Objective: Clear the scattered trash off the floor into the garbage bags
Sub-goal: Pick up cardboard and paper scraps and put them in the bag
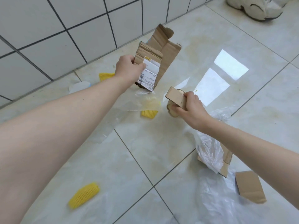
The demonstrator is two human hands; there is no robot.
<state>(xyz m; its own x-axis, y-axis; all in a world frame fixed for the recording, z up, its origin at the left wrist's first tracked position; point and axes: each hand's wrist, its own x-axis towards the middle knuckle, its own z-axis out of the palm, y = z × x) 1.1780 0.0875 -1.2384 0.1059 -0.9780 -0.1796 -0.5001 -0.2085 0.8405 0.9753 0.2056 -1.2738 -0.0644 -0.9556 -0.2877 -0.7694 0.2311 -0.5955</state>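
Note:
My left hand grips a torn cardboard box piece with a white shipping label, held above the floor near the wall. My right hand holds a small cardboard scrap together with a beige tape roll. A clear plastic garbage bag lies crumpled under my right forearm with cardboard inside it. Yellow foam nets lie on the floor: one at the lower left, one in the middle, one behind my left wrist.
A loose cardboard piece lies at the lower right on thin plastic film. More clear film spreads under the box. A white wrapper lies by the tiled wall. A beige shoe stands top right.

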